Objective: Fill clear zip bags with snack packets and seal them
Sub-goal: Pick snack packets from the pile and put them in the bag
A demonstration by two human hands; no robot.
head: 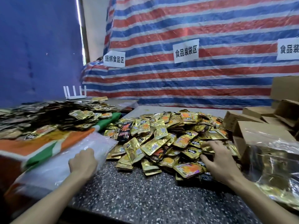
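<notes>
Right hand (218, 162) fingers (208, 143) touch snack packets (161, 131) — left hand (83, 160) on zip bags (98, 141).

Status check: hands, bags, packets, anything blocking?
Left hand on clear zip bags, grip hidden. Right hand open, fingers spread on snack packet pile. Nothing between hands and pile; cardboard box beside right hand.

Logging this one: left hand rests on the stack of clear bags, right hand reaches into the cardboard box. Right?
One slip. The head view shows the right hand on the pile of gold snack packets, beside the cardboard box, not in it. The left hand does rest on the stack of clear bags.
</notes>
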